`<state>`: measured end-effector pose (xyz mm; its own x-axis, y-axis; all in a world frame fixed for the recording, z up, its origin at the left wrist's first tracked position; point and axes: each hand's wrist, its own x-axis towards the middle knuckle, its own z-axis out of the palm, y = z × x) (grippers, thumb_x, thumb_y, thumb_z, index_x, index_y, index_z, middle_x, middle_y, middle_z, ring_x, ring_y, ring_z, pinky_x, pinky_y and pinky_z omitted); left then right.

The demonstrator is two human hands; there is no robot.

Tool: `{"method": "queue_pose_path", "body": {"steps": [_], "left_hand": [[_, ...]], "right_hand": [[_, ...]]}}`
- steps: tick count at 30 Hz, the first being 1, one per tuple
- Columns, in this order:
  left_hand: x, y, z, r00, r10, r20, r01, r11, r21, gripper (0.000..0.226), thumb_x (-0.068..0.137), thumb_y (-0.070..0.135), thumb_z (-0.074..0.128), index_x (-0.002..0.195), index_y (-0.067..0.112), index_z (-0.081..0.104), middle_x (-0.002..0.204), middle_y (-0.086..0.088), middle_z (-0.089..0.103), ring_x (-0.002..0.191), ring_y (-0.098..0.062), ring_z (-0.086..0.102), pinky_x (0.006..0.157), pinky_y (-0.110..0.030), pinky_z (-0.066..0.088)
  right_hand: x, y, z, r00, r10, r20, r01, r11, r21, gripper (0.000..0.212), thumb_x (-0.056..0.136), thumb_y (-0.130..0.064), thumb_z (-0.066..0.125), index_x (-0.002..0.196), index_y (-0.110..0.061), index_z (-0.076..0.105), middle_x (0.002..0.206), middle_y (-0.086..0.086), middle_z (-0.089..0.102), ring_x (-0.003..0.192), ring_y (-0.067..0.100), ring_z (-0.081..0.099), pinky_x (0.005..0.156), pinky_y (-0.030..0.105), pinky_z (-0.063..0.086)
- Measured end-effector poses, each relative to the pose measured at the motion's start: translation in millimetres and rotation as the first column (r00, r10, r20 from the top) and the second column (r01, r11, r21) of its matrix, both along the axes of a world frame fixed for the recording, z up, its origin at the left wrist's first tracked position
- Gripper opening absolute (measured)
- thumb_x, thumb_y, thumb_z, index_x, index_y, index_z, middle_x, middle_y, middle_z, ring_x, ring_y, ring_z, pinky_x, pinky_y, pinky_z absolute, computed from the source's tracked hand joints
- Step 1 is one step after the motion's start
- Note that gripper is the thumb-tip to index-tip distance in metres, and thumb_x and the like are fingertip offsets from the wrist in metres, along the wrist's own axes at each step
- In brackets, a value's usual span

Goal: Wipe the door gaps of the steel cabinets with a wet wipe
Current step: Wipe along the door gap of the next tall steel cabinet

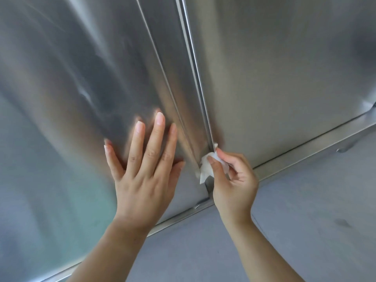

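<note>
Wet wipe, white and crumpled, sits low in the door gap between the two steel cabinet doors, pinched between thumb and forefinger of the right hand. Left hand lies flat on the left door, fingers spread, above the grey floor

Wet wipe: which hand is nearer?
Right. The right hand pinches the wet wipe at the door gap; the left hand presses flat on the left door, apart from it.
</note>
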<state>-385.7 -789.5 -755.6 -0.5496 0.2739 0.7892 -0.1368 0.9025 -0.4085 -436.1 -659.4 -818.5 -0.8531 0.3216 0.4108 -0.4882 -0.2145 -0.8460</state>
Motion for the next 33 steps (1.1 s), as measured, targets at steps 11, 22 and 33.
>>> {"method": "queue_pose_path", "body": {"steps": [11,22,33], "left_hand": [[-3,-2,-5,1.000,-0.022,0.016,0.022,1.000,0.020,0.066,0.097,0.034,0.054,0.153,0.020,0.021,0.162,0.004,-0.004,0.149,-0.021,-0.001,0.116,-0.051,-0.003],[-5,-3,-4,0.993,-0.086,0.083,0.077,0.992,0.099,0.068,0.097,0.034,0.054,0.153,0.018,0.020,0.162,0.004,-0.003,0.149,-0.022,-0.003,0.091,-0.073,0.039],[-6,-2,-6,0.993,-0.088,0.080,0.080,0.992,0.101,0.066,0.097,0.033,0.053,0.153,0.017,0.022,0.162,0.004,-0.003,0.149,-0.023,-0.002,0.089,-0.074,0.039]], "right_hand": [[-4,-4,-1,0.999,-0.029,-0.021,0.030,0.999,0.014,0.028,0.079,0.009,0.069,0.092,-0.015,0.068,0.087,0.001,0.066,0.085,0.006,0.064,0.077,0.016,0.047],[0,6,-20,0.998,0.003,0.064,-0.008,0.997,0.075,0.032,0.077,0.000,0.071,0.097,-0.025,0.068,0.100,-0.006,0.064,0.093,0.013,0.064,0.079,0.022,0.050],[-1,11,-6,0.992,0.063,0.108,-0.066,0.997,0.031,0.028,0.076,0.002,0.073,0.093,-0.021,0.071,0.090,-0.008,0.068,0.086,0.002,0.066,0.075,0.012,0.048]]}}
